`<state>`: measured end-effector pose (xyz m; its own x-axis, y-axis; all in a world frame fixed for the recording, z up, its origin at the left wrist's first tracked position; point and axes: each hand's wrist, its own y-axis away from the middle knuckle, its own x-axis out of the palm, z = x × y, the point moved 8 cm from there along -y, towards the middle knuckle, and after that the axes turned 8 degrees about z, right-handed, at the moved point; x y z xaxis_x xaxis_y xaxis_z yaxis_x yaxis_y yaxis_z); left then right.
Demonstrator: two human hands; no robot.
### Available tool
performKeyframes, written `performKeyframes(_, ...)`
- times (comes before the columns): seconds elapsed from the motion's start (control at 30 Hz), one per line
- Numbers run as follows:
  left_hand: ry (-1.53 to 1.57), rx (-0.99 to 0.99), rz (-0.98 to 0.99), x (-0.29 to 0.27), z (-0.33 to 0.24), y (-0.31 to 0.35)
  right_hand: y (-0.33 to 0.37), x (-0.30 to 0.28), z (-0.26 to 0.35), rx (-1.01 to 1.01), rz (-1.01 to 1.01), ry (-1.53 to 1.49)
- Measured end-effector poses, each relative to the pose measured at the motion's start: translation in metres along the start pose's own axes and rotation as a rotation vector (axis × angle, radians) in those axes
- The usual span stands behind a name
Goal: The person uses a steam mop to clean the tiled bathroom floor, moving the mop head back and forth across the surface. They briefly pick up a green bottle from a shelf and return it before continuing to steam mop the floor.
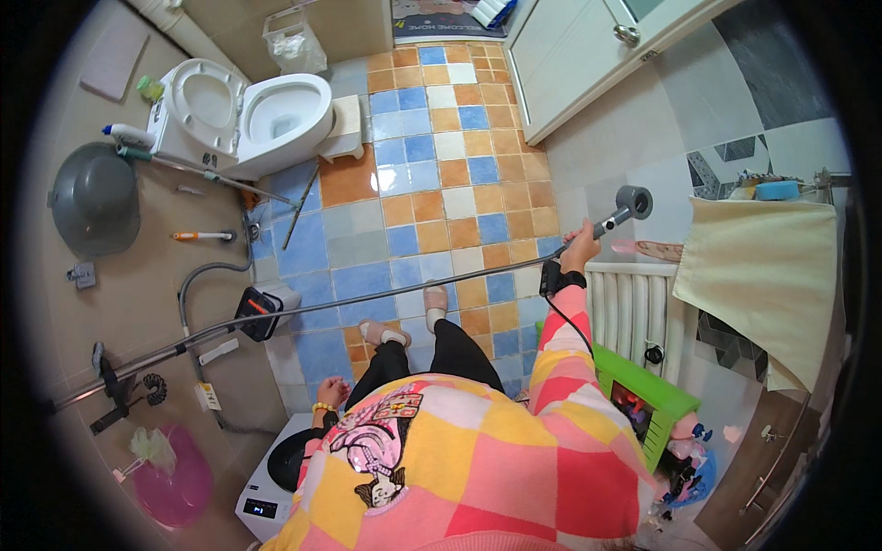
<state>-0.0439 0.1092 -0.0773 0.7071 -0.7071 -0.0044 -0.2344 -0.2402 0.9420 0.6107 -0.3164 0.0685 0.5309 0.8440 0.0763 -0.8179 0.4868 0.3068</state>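
Observation:
My right hand (581, 248) is closed around the handle of a grey handheld shower head (633, 201) with a round end, held out to the right in front of a radiator (634, 308). From its handle a long grey hose (404, 296) stretches across to the metal bar at the left wall. A black device with a cable is strapped to my right wrist. My left hand (333, 392) hangs low by my left side, fingers loosely apart and nothing in them, with a yellow bracelet on the wrist.
A white toilet (285, 115) with its lid raised stands at far left, a mop (299, 207) beside it. A white door (588, 55) is at far right. A green basket (643, 395) and a hanging cream towel (758, 285) are at right; a white appliance (276, 477) stands at lower left.

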Motion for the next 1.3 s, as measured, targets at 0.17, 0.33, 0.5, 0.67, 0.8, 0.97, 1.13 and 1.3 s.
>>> performKeyframes(0.17, -0.122, 0.047, 0.014, 0.034, -0.033, -0.004, -0.026, -0.005, 0.015, -0.128, -0.052, 0.109)
performKeyframes(0.33, -0.226, 0.057, 0.040, 0.055, -0.047, 0.000, -0.027, -0.002, 0.009, -0.183, -0.074, 0.069)
performKeyframes(0.5, -0.222, 0.044, 0.006, 0.058, -0.043, 0.007, -0.026, 0.003, -0.017, -0.076, -0.015, 0.035)
performKeyframes(0.67, -0.149, 0.014, 0.001, 0.053, -0.029, 0.008, -0.013, 0.011, -0.058, 0.074, 0.041, 0.023)
performKeyframes(0.8, -0.224, 0.007, -0.047, 0.052, -0.026, 0.019, 0.012, 0.032, -0.095, 0.246, 0.099, 0.012)
performKeyframes(0.97, -0.209, 0.012, -0.080, 0.061, -0.022, 0.031, 0.052, 0.066, -0.135, 0.451, 0.297, -0.033)
performKeyframes(1.13, 0.005, 0.018, -0.098, 0.059, -0.004, 0.026, 0.069, 0.082, -0.158, 0.620, 0.412, -0.117)
performKeyframes(1.3, 0.082, 0.032, -0.126, 0.055, 0.013, 0.029, 0.056, 0.083, -0.161, 0.581, 0.354, -0.161)
